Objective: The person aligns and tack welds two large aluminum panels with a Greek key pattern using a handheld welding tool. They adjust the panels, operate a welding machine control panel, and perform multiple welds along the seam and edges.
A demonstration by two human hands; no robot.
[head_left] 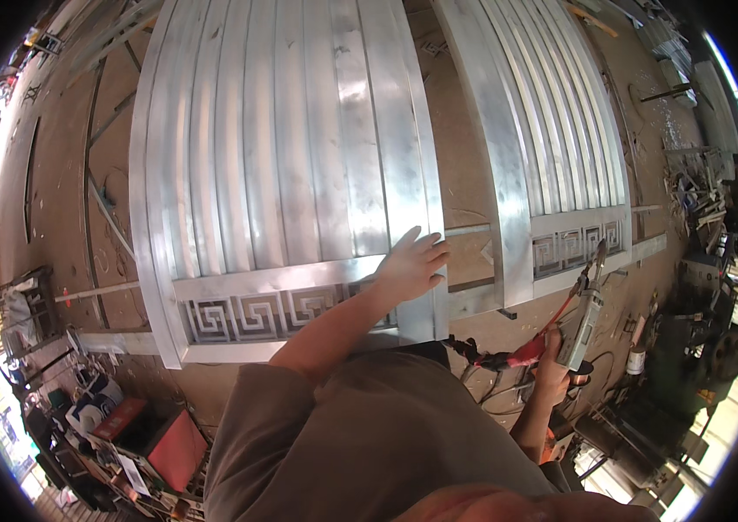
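Head view: left hand [410,264] lay flat, fingers spread, palm down on right edge of left gate panel [282,148], gripping nothing, just bracing where frame rail met upright. Arm came up from lower edge across the fretwork band [256,315] along panel's bottom. Right hand [553,372] wrapped tight round welding torch [584,304], nozzle tipped up and forward toward lower corner of right gate panel [551,113], near its own fretwork strip [573,245]; tip looked just short of the metal, contact hard to tell. Red hose [517,355] trailed back from torch to the person's waist. Progress, as judged: both panels looked largely assembled, slats and fret strips in place; short cross pieces [473,300] bridging the gap between panels looked like what was left to join. No arc or glow visible. Panels lay flat on brown workshop floor [56,174], offcuts and tools well apart at right and lower left
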